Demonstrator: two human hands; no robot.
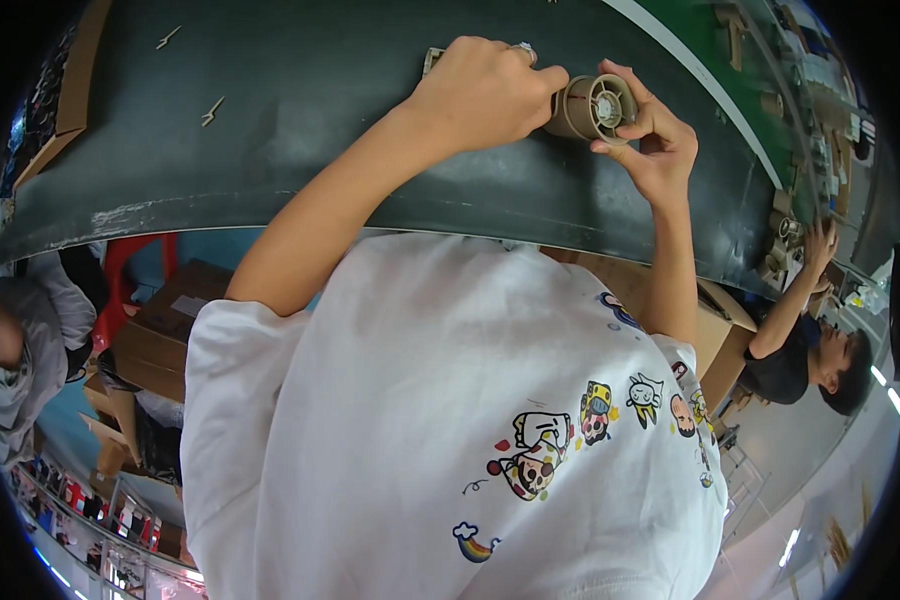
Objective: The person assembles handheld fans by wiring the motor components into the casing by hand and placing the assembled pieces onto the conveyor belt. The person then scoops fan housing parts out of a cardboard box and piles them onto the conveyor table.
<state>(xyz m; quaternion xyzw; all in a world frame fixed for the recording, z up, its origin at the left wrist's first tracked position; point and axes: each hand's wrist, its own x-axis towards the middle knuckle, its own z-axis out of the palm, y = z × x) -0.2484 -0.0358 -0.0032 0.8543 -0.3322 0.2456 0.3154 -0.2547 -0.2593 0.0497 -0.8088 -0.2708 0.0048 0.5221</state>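
Note:
Over the dark work surface, my right hand [665, 145] grips a beige plastic cylindrical housing [578, 108] between thumb and fingers. Its open round end, with spokes and a pale hub inside, faces right. My left hand [485, 95] is closed at the housing's other end, fingers curled and knuckles up. What its fingertips pinch, if anything, is hidden behind the hand. A small pale, shiny piece [525, 48] shows at its far side; I cannot tell whether it is a ring or a part. Just beyond that wrist, a beige part [432, 62] is partly covered.
Two small beige forked pieces [212, 111] lie apart on the dark surface [300, 90] at left. A cardboard box [65, 95] stands at the far left. More beige cylinders [782, 235] sit at the right, near another person's hand [820, 243]. Cartons [170, 325] stand below the table edge.

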